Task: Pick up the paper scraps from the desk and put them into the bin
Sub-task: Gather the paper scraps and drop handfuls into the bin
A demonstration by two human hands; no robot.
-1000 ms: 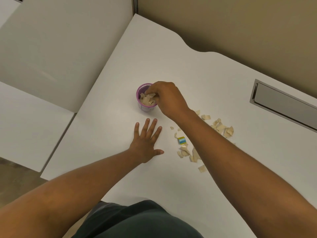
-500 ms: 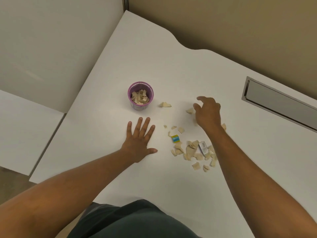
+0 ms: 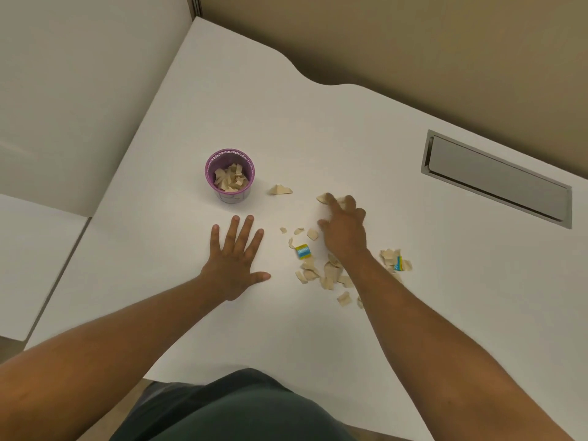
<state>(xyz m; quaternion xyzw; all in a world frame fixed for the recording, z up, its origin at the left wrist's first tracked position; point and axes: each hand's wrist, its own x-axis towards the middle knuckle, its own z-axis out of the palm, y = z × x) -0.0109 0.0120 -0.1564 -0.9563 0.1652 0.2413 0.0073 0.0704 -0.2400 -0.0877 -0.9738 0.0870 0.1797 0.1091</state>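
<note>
Head view: we press our left hand (image 3: 234, 265) flat, fingers spread, on the tabletop (image 3: 318, 122). Our right hand (image 3: 343, 230) curls over paper scraps (image 3: 327, 272); whether its grip pinches one, we cannot tell. Left of it, the bin (image 3: 229, 176) holds scraps.

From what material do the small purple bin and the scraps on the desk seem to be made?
Purple bin: probably metal or plastic mesh, since its rim shows a fine lattice; hard to tell. Scraps: thin beige paper, matte, with torn, curled edges. Desk: smooth white laminate, apparently.
</note>
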